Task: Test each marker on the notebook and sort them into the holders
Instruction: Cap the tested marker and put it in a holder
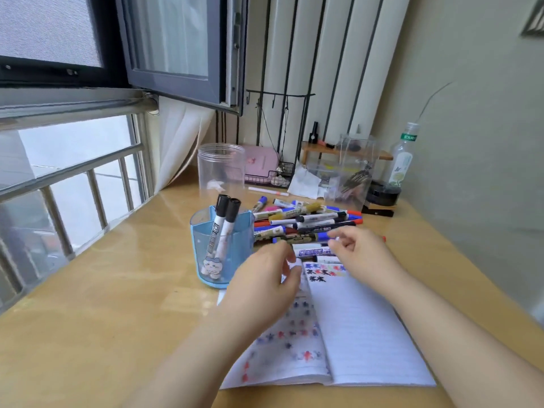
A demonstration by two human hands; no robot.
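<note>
An open lined notebook lies on the desk with coloured test marks on both pages. Behind it is a pile of several markers. My right hand pinches the end of a blue-capped marker at the pile's near edge. Over the top of the left page, my left hand has curled fingers, and its thumb and fingers pinch the page's raised white corner. To the left stands a blue divided holder with two black-capped markers upright in it. A clear round jar stands behind the holder, with no markers visible in it.
At the back right of the desk are a clear box, a plastic bottle, a black round object and a small wooden shelf. A window with bars runs along the left edge. The wall bounds the right side.
</note>
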